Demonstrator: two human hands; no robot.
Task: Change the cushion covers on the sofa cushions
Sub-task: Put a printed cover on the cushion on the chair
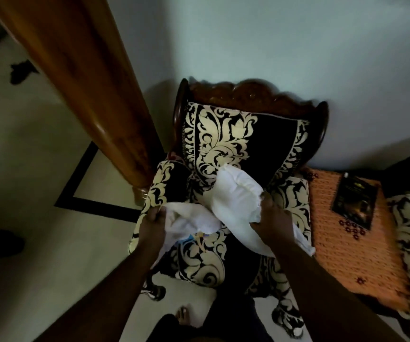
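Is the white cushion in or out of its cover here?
Partly in: the white cushion bulges bare above the right hand, while the left hand grips bunched white cover at its lower end.

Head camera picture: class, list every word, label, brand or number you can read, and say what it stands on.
None can be read.
Dark booklet on the orange mat: pale marks near its top, too blurred to read.
White cloth held in both hands: a small coloured patch, no legible letters.

The chair cushions [226, 139] at centre frame were black with cream floral scrolls; the cloth [233, 201] was white; the mat [352, 243] at right was orange.
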